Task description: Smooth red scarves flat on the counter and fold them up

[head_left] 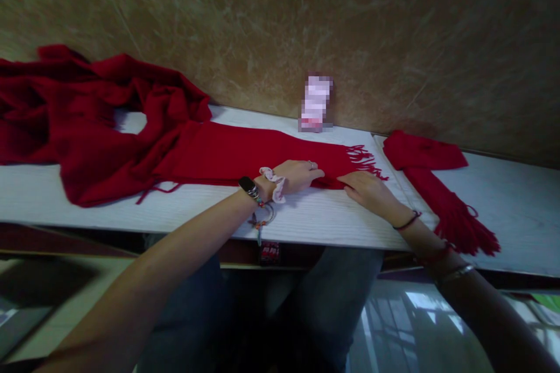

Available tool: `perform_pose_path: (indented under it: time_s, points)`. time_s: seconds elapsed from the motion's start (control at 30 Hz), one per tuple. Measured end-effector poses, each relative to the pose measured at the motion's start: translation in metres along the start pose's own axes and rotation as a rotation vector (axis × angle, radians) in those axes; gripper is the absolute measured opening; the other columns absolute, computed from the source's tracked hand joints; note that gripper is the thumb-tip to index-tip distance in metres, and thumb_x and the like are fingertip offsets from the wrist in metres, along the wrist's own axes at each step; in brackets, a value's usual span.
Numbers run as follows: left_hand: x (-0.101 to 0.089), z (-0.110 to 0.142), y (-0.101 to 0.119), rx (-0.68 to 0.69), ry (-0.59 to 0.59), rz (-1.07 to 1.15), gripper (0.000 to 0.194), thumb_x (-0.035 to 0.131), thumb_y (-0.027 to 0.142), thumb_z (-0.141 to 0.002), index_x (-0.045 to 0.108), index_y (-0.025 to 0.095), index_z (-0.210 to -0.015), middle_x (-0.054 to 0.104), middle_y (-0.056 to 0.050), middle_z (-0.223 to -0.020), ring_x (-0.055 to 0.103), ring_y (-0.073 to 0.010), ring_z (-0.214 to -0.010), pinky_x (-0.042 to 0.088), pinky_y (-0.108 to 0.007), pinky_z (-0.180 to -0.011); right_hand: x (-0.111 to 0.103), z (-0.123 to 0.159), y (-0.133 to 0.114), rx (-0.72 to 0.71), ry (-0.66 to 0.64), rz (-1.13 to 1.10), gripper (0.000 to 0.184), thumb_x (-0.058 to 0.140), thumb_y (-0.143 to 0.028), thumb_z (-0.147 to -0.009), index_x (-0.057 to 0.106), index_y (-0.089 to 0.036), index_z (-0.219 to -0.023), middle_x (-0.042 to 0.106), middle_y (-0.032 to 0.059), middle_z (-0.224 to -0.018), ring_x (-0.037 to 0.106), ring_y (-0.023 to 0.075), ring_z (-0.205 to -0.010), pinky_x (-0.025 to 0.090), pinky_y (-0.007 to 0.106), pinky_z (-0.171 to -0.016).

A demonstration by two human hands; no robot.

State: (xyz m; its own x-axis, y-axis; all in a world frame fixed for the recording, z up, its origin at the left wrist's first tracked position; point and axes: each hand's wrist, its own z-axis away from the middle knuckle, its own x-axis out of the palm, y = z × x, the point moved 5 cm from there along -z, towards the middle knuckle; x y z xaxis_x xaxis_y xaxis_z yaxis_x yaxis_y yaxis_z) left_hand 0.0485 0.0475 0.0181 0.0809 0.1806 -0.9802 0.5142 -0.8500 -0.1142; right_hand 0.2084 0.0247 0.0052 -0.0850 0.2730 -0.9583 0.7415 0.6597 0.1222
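Note:
A long red scarf lies flat across the white tabletop, its fringe spread out at the right end. My left hand is on the near edge of this scarf, fingers closed at a small fold. Just to its right, my right hand pinches the same edge close to the fringe. Parts of the fingers on both hands are hidden. Leftward, the scarf runs into a loose, rumpled heap of red cloth; I cannot tell whether the heap is one piece with it.
Another red scarf, folded with its fringe toward me, lies at the right. A phone-like object, blurred out, leans against the brown marbled wall behind the white table. A small dark packet shows below the table's front edge.

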Motion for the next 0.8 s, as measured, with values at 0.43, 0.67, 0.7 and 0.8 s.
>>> perform_pose_path:
  time_s: [0.43, 0.67, 0.7, 0.8]
  points:
    - [0.003, 0.002, -0.006, -0.086, 0.016, 0.178, 0.027, 0.035, 0.021, -0.087, 0.053, 0.015, -0.106, 0.055, -0.008, -0.099, 0.052, -0.0133, -0.077, 0.041, -0.025, -0.066, 0.003, -0.004, 0.011, 0.183, 0.167, -0.001, 0.021, 0.044, -0.013, -0.080, 0.064, -0.016, -0.085, 0.063, 0.0089, -0.083, 0.056, 0.0218, -0.082, 0.045, 0.034, -0.077]
    - [-0.001, 0.002, -0.004, -0.097, 0.001, 0.186, 0.025, 0.036, 0.018, -0.086, 0.053, 0.010, -0.103, 0.054, -0.009, -0.099, 0.052, -0.0153, -0.081, 0.039, -0.026, -0.065, 0.001, -0.004, 0.019, 0.211, 0.294, -0.233, 0.031, 0.041, -0.001, -0.067, 0.065, -0.019, -0.077, 0.061, 0.0057, -0.077, 0.056, 0.0190, -0.076, 0.047, 0.033, -0.071]
    - [-0.001, 0.002, -0.004, -0.092, -0.001, 0.185, 0.024, 0.037, 0.018, -0.086, 0.053, 0.011, -0.102, 0.054, -0.009, -0.098, 0.052, -0.0154, -0.081, 0.039, -0.026, -0.065, 0.002, -0.003, 0.020, 0.215, 0.285, -0.244, 0.032, 0.041, 0.000, -0.065, 0.064, -0.018, -0.078, 0.061, 0.0057, -0.077, 0.056, 0.0190, -0.075, 0.047, 0.033, -0.071]
    - [-0.002, 0.004, -0.001, -0.067, -0.012, 0.177, 0.021, 0.040, 0.021, -0.084, 0.054, 0.015, -0.099, 0.054, -0.007, -0.098, 0.052, -0.0158, -0.082, 0.039, -0.025, -0.064, 0.002, -0.001, 0.023, 0.226, 0.269, -0.253, 0.033, 0.042, 0.000, -0.064, 0.064, -0.018, -0.080, 0.060, 0.0057, -0.078, 0.056, 0.0191, -0.076, 0.046, 0.033, -0.072]
